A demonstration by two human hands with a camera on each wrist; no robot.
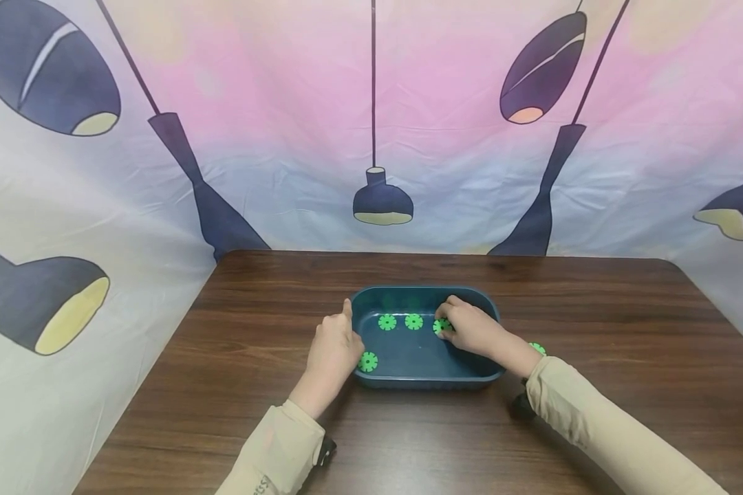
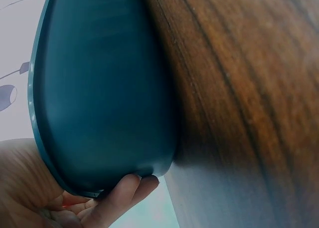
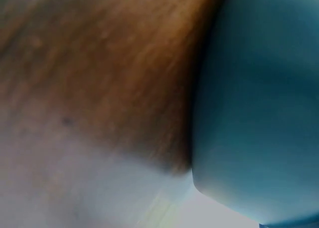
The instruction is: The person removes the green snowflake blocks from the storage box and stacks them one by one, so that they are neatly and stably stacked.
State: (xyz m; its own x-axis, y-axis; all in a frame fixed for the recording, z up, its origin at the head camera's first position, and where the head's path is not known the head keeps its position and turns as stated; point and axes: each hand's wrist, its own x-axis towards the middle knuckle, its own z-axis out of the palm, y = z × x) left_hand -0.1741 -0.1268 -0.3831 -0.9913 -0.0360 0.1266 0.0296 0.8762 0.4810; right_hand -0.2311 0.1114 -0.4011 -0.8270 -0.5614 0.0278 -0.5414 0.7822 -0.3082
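A dark teal oval plastic basin (image 1: pixel 421 379) stands on the table. My left hand (image 1: pixel 336 347) holds its left end by the rim; the left wrist view shows fingers (image 2: pixel 117 200) against the outer wall. Inside the basin, my right hand (image 1: pixel 473 328) pinches a green snowflake disc (image 1: pixel 439 326) close to the floor, fingers partly covering it. To its left, two more discs lie in a row, a middle disc (image 1: pixel 413 322) and a left disc (image 1: pixel 386 322). Another disc (image 1: pixel 368 361) is in the front left corner. The right wrist view shows only the basin's outside and table, no hand.
Beyond the basin's right end, a green disc (image 1: pixel 537 348) lies on the brown wooden table (image 1: pixel 223 385), partly hidden by the right forearm. A cloth backdrop (image 1: pixel 309 151) printed with lamps hangs behind and beside the table.
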